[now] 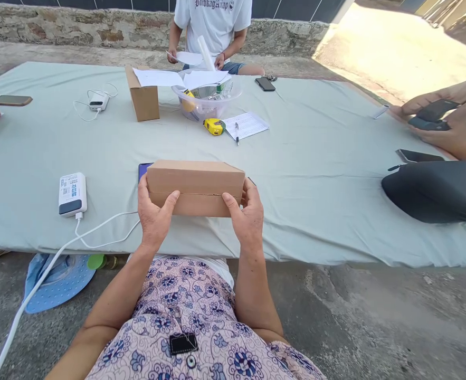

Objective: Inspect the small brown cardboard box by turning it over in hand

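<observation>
A brown cardboard box is held between my two hands over the near edge of the cloth-covered table. Its lid appears closed, with a seam running along the side facing me. My left hand grips the left end, thumb pressed on the front side. On the right end, my right hand has its thumb on the front and its fingers behind the corner. Partly hidden behind the box's left end lies a phone with a blue-purple screen. The box's underside is out of sight.
Left of me lies a white power bank with a cable. Farther back are another box, a clear plastic basin, a yellow tape measure and a paper with a pen. A black cap lies right. People sit around the table.
</observation>
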The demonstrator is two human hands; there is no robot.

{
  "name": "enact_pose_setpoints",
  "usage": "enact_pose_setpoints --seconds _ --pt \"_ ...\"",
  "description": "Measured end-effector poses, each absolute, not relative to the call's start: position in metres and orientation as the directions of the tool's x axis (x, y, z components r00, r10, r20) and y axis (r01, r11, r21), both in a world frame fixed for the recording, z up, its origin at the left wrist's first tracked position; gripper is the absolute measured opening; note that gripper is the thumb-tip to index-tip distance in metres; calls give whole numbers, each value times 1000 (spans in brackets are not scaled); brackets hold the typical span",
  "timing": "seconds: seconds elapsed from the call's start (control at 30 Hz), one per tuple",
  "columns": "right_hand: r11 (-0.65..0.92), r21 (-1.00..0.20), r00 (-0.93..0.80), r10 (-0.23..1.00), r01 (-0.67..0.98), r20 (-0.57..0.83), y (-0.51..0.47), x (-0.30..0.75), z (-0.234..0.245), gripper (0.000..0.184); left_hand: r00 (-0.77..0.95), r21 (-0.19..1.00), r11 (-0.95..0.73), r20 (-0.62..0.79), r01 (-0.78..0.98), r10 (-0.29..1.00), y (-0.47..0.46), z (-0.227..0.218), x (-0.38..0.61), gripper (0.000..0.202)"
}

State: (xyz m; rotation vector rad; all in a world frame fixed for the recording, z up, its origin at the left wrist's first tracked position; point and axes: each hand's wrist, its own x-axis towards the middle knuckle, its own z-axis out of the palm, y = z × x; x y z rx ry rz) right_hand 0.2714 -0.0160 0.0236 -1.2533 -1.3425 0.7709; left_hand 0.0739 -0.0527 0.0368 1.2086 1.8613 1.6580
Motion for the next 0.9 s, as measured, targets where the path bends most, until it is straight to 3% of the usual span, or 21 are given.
enact_pose_setpoints --seconds 0.27,0.47,0.63,0.73,0.9 --pt "261 -965 20 965 5 261 -10 291 20 58 -509 958 -110 237 266 828 -52 39 65 65" --pt "278 -958 24 961 -69 277 -7 297 16 57 -511 969 -140 228 205 829 -44 38 61 66" --pt "368 -930 -37 929 8 367 -12 307 19 57 -522 975 -144 212 169 826 -37 36 58 67" --pt "468 -882 -93 882 57 462 -15 311 24 62 -493 979 -115 184 166 850 -36 34 57 80" --pt "558 -820 134 810 125 571 -18 309 34 59 -365 982 -32 98 185 926 -40 32 60 100"
